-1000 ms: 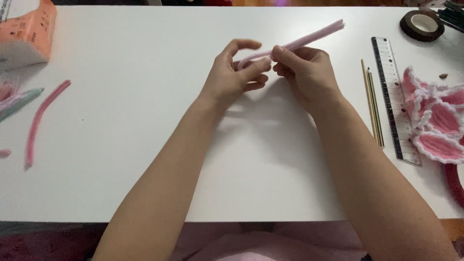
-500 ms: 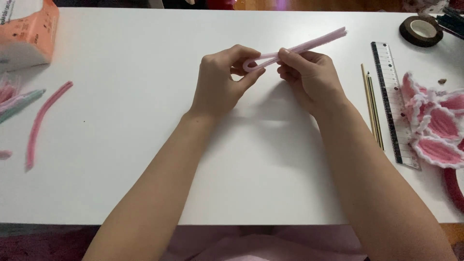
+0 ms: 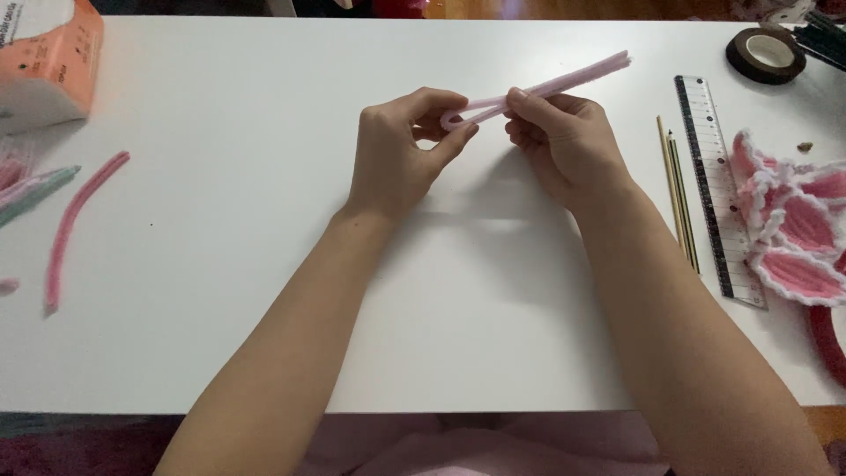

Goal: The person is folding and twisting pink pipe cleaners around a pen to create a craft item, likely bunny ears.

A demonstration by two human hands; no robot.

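Head view: I see the folded pipe cleaner (image 3: 564,85) running up-right; left hand (image 3: 401,150) pinches the bend, right hand (image 3: 564,141) grips mid-length (both closed).

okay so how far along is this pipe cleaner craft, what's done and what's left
Done: pink-and-white fuzzy ear pieces lie finished at the table's right edge, beside a ruler.
In hand: the left hand and right hand hold a light pink pipe cleaner folded double, the left grip pinching the looped bend.
Left: another pink pipe cleaner lies unbent at the left, and thin sticks and a tape roll sit untouched.
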